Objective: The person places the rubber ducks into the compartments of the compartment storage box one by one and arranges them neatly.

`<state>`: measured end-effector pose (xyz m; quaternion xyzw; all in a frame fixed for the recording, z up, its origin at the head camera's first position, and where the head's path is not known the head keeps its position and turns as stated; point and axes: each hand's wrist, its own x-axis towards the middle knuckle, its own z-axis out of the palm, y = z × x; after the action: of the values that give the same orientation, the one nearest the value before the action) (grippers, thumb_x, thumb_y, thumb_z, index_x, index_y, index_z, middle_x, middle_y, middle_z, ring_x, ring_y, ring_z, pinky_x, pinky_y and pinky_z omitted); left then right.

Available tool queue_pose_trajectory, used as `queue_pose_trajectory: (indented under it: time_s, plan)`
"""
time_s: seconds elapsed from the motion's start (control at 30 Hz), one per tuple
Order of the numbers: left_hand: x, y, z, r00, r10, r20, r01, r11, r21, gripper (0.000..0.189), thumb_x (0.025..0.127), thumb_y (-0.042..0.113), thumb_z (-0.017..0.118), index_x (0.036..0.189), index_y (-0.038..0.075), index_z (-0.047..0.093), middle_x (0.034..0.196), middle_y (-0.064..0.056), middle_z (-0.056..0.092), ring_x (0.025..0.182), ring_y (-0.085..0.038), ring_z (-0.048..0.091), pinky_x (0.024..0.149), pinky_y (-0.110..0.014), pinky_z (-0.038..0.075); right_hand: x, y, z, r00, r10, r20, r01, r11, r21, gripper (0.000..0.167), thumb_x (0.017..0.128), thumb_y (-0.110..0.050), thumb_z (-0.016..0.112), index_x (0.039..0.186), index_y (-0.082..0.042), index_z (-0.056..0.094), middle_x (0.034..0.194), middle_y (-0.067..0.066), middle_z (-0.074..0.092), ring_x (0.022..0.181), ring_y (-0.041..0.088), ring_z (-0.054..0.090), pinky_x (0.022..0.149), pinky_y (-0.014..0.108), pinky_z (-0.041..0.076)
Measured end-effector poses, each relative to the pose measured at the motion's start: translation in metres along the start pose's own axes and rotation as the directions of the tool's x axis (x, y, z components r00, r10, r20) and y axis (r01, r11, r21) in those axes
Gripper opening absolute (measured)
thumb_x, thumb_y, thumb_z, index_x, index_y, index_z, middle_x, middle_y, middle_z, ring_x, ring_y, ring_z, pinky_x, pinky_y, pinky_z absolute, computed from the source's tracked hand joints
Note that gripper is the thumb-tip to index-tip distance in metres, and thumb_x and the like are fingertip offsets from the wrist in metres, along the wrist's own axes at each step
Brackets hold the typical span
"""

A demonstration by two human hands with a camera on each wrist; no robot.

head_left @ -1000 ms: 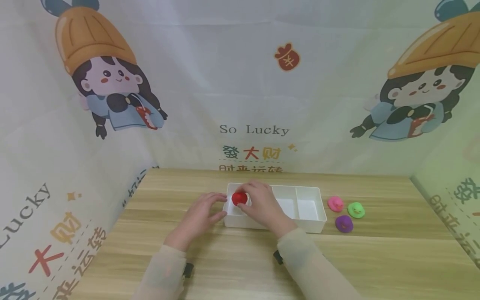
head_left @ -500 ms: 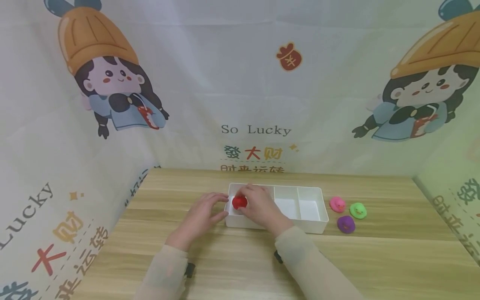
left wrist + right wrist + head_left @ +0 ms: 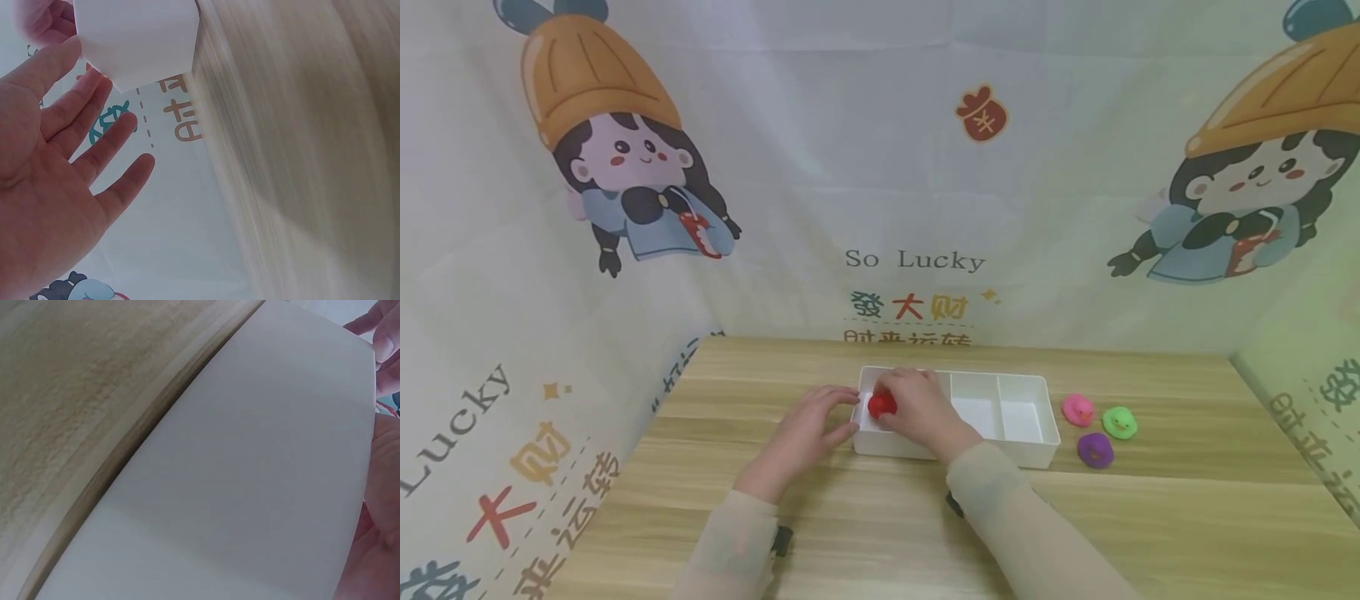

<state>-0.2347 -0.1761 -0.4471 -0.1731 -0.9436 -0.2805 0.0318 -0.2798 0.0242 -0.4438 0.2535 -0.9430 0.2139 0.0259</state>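
Observation:
A long white box [image 3: 958,451] with several compartments lies in the middle of the table. My right hand [image 3: 919,408] reaches into its left end and pinches a small red rubber duck [image 3: 881,407], partly hidden by the fingers. Beside the left end wall, my left hand [image 3: 808,425] has thumb and fingers spread at the rim. The left wrist view has those fingers [image 3: 125,128] extended, thumb and forefinger at the box's corner. In the right wrist view the box's front wall [image 3: 244,456] hides the red duck and most of the right hand [image 3: 382,531].
Right of the box, a pink duck [image 3: 1078,409], a green duck [image 3: 1120,423] and a purple duck [image 3: 1095,450] sit on the wooden table [image 3: 1187,517]. A printed white cloth [image 3: 790,167] stands behind the table and along both sides.
My right hand has lowered slightly with the red duck inside the left part of the box. The left hand has stayed at the end wall. The view has shifted slightly.

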Motion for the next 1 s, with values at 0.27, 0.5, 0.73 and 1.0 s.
queue_pose_trajectory:
  time_s: [0.27,0.5,0.73,1.0]
  plan:
    - [-0.0010,-0.0007,-0.0003,1.000,0.017,-0.010,-0.017,1.000,-0.001,0.041,0.093,0.019,0.078,0.131,0.010,0.067,0.145,-0.006,0.061,0.141,-0.029,0.051,0.121,-0.050,0.042,0.0040,-0.0016,0.0008,1.000,0.009,0.022,-0.008,1.000,-0.030,0.029,0.085,-0.019,0.086,0.110,-0.015,0.072,0.107,0.001,0.075,0.103,0.022,0.063,0.103,0.048,0.045]
    - [-0.0016,-0.0003,-0.0008,1.000,0.000,0.001,0.000,1.000,-0.012,0.040,0.094,0.020,0.077,0.132,0.011,0.067,0.146,-0.005,0.060,0.142,-0.029,0.050,0.121,-0.051,0.041,0.0064,-0.0041,0.0017,0.998,0.037,0.054,-0.035,0.999,-0.041,0.029,0.084,-0.019,0.087,0.110,-0.016,0.072,0.108,-0.001,0.076,0.103,0.020,0.063,0.104,0.047,0.045]
    - [-0.0009,-0.0005,-0.0012,1.000,-0.005,0.002,0.005,1.000,-0.018,0.040,0.094,0.020,0.077,0.132,0.011,0.067,0.146,-0.005,0.060,0.142,-0.029,0.050,0.121,-0.050,0.041,0.0077,-0.0050,0.0032,0.998,0.033,0.045,-0.030,0.997,-0.064,0.028,0.083,-0.020,0.087,0.107,-0.016,0.073,0.103,-0.002,0.076,0.097,0.020,0.061,0.101,0.047,0.044]
    - [-0.0009,-0.0003,-0.0019,1.000,-0.017,0.009,0.017,1.000,-0.025,0.040,0.094,0.020,0.077,0.132,0.012,0.067,0.146,-0.005,0.061,0.142,-0.028,0.051,0.121,-0.050,0.042,0.0096,-0.0064,0.0042,0.996,0.066,0.058,-0.062,0.996,-0.068,0.028,0.081,-0.020,0.089,0.104,-0.016,0.074,0.099,-0.003,0.075,0.095,0.019,0.060,0.099,0.046,0.042]
